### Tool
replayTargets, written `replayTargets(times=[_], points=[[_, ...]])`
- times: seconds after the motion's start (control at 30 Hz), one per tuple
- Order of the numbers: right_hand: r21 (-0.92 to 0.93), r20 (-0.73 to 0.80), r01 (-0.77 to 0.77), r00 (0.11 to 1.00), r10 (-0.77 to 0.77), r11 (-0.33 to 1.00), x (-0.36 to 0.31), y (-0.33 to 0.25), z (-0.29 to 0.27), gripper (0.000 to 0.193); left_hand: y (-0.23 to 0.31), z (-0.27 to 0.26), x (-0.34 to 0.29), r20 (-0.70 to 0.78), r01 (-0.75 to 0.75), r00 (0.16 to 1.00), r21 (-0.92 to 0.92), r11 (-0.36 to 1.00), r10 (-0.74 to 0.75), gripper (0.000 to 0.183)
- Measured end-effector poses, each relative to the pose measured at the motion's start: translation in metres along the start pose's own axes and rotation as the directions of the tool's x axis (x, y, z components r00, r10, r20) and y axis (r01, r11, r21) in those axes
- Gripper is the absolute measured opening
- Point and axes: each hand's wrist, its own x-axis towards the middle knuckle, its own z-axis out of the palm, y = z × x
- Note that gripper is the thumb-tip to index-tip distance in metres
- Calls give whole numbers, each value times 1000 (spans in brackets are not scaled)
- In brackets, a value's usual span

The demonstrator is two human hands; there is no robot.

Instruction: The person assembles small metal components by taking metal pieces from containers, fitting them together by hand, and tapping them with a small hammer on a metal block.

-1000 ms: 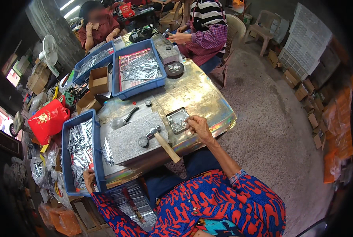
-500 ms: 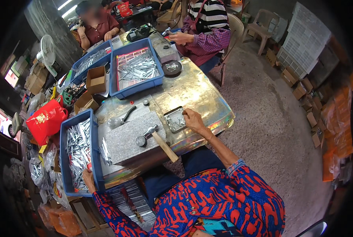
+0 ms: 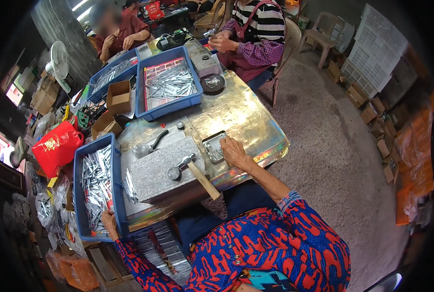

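My right hand is at the right edge of a small dark-rimmed tray of small shiny metal parts. Its fingers are pinched together over the tray; what is between them is too small to make out. My left hand grips the near right rim of a long blue bin. Slim silver metal pieces fill that bin. Between my hands a hammer with a wooden handle lies on a grey stone block, its head beside a small round metal piece.
Several slim metal pieces lie left of the block. Pliers with a dark handle lie beyond it. Another blue bin, an open cardboard box and a red bag stand farther off. Two people sit across the table.
My right hand has shifted slightly left and nearer to me, its fingers now lower over the tray's right edge. My left hand stays at the bin. The people opposite have moved their hands.
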Motion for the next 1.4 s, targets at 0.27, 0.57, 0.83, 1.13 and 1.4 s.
replayTargets(times=[0.27, 0.57, 0.83, 1.13, 1.4], points=[[89, -131, 79, 989, -67, 993, 7, 15, 20, 10, -4, -4, -12, -75, -282, 946, 293, 914, 316, 17], [461, -19, -148, 984, 176, 875, 16, 22, -2, 18, 37, -10, -3, -111, -71, 987, 348, 935, 116, 17], [359, -102, 70, 994, -36, 931, 18, 22, 17, 10, 88, -45, -4, -246, 94, 854, -794, 601, -458, 18], [8, -12, 102, 995, -102, 995, 24, 8, 19, 13, 220, -58, -30, 145, 132, 973, -988, -80, -181, 23], [-107, 163, 287, 950, -268, 952, 37, 4, 17, 17, 328, -24, -46, 383, 399, 916, -901, -172, 120, 16]])
